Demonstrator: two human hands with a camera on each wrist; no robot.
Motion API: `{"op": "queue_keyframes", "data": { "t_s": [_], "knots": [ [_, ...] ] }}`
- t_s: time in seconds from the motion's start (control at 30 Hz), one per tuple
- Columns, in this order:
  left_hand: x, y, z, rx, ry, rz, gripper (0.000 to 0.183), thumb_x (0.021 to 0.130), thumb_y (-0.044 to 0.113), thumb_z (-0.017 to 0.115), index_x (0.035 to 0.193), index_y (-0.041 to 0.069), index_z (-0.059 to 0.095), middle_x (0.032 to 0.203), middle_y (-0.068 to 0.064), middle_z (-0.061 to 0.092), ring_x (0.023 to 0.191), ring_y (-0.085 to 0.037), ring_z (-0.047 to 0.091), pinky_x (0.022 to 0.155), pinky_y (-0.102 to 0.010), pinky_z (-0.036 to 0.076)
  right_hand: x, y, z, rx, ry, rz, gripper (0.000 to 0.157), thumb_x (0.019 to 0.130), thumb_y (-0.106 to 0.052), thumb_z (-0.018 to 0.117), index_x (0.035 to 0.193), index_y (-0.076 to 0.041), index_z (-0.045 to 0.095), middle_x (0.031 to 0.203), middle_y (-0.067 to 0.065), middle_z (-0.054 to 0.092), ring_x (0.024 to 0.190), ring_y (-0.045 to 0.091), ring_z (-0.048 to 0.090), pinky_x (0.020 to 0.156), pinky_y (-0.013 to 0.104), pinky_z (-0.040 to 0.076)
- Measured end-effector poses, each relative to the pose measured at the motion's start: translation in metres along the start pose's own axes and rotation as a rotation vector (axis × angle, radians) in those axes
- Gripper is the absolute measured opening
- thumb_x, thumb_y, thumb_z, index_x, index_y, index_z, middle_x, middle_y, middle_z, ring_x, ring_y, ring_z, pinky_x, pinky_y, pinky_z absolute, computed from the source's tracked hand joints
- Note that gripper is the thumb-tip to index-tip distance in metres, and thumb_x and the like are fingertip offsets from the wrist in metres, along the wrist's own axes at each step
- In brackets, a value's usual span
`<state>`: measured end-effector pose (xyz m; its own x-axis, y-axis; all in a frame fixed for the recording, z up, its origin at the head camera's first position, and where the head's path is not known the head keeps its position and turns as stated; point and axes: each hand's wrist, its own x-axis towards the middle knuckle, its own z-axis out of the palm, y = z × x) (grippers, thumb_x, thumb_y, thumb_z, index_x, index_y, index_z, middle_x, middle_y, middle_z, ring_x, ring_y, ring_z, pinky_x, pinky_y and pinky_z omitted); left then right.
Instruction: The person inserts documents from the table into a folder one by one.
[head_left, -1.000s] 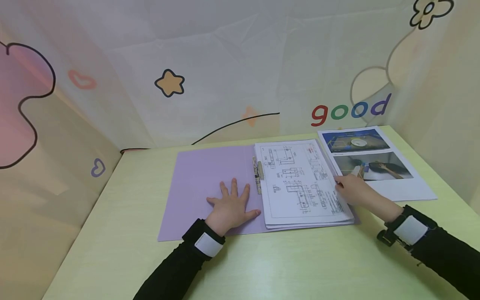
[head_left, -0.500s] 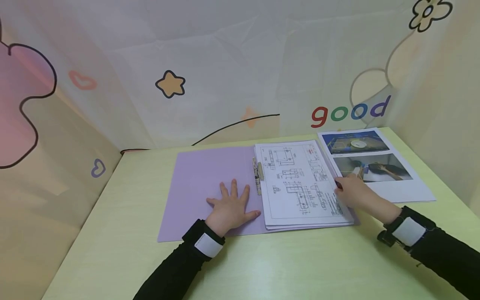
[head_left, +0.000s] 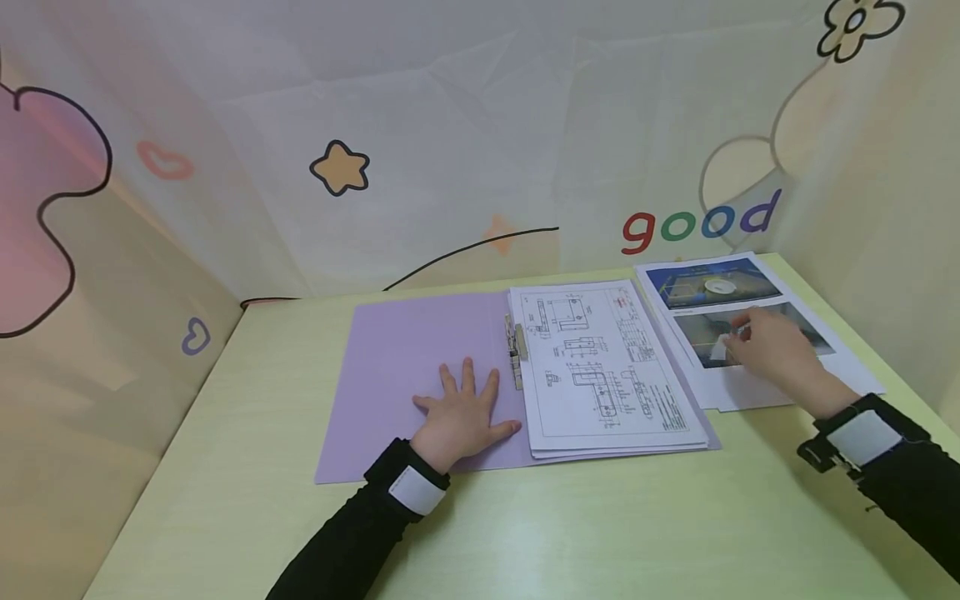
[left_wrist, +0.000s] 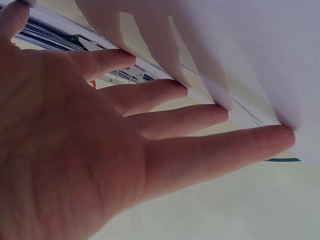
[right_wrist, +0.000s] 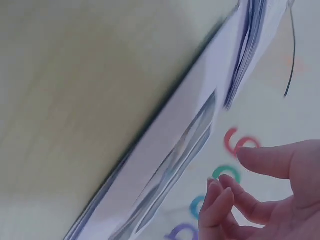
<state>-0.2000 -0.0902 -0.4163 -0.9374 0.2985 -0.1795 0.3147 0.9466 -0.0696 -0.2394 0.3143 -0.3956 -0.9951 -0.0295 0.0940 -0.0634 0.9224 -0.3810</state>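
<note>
Folder [head_left: 405,350], pale purple and unfolded flat, lies on the desk [head_left: 570,533], its left cover bare beneath a person's left hand [head_left: 453,421]. That hand's fingers are spread wide, pressing down on the cover and holding nothing; the thumb points toward the folder's spine, its tip just beside the stack of drawing sheets [head_left: 592,400]. In the left wrist view the fingertips touch the pale surface, with gaps showing between them. The drawing sheets sit on the right half of the folder, a metal clip [head_left: 515,354] at their left edge, near the spine. To the right of the folder, right alongside its outer edge, lie the photo sheets [head_left: 708,311], the top one carrying two printed pictures; whether they overlap the folder's edge I cannot tell. The right hand [head_left: 776,346] is raised over the lower printed picture, to the right of the folder and apart from the drawing sheets. Its fingers are loosely bent and grip nothing, with a narrow space between thumb and fingertips in the right wrist view, where the photo sheets' surface lies clear of them. Dark sleeves and black wrist straps with white patches cover both wrists. Behind the folder hangs a pale printed curtain [head_left: 465,158] with the coloured word "good" beyond the photo sheets.
</note>
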Motion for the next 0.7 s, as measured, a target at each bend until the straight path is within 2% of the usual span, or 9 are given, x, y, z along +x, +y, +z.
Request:
{"op": "queue_keyframes", "data": {
  "t_s": [0.17, 0.33, 0.53, 0.7],
  "knots": [
    [-0.001, 0.0, -0.001, -0.006, 0.004, 0.003, 0.085, 0.086, 0.073, 0.04, 0.15, 0.019, 0.03, 0.153, -0.024, 0.02, 0.133, -0.056, 0.019, 0.076, -0.077, 0.032, 0.007, 0.039, -0.015, -0.037, 0.011, 0.068, 0.042, 0.088, -0.02, 0.06, 0.106, 0.017, 0.051, 0.089, 0.031, 0.06, 0.081, 0.043, 0.056, 0.061, 0.043, 0.041],
    [-0.001, 0.0, -0.001, -0.006, 0.004, 0.001, 0.085, 0.086, 0.073, 0.04, 0.151, 0.019, 0.029, 0.153, -0.024, 0.02, 0.133, -0.056, 0.019, 0.076, -0.077, 0.032, 0.008, 0.069, -0.028, -0.068, -0.011, 0.141, 0.05, 0.087, -0.026, 0.062, 0.102, 0.02, 0.05, 0.083, 0.03, 0.056, 0.075, 0.041, 0.051, 0.059, 0.042, 0.039],
    [-0.001, 0.0, 0.0, 0.002, 0.002, -0.003, 0.085, 0.086, 0.073, 0.039, 0.151, 0.019, 0.029, 0.153, -0.024, 0.019, 0.134, -0.055, 0.02, 0.076, -0.077, 0.033, 0.005, 0.095, -0.035, -0.117, 0.004, 0.186, 0.054, 0.083, -0.026, 0.065, 0.097, 0.024, 0.049, 0.08, 0.033, 0.056, 0.073, 0.047, 0.054, 0.056, 0.046, 0.042],
    [0.0, 0.0, 0.0, 0.008, 0.001, -0.001, 0.085, 0.086, 0.073, 0.039, 0.151, 0.019, 0.029, 0.153, -0.024, 0.019, 0.134, -0.055, 0.02, 0.076, -0.077, 0.033, 0.001, 0.106, -0.038, -0.118, 0.009, 0.243, 0.052, 0.08, -0.026, 0.068, 0.091, 0.023, 0.052, 0.073, 0.028, 0.057, 0.067, 0.04, 0.054, 0.051, 0.041, 0.041]
  ]
}}
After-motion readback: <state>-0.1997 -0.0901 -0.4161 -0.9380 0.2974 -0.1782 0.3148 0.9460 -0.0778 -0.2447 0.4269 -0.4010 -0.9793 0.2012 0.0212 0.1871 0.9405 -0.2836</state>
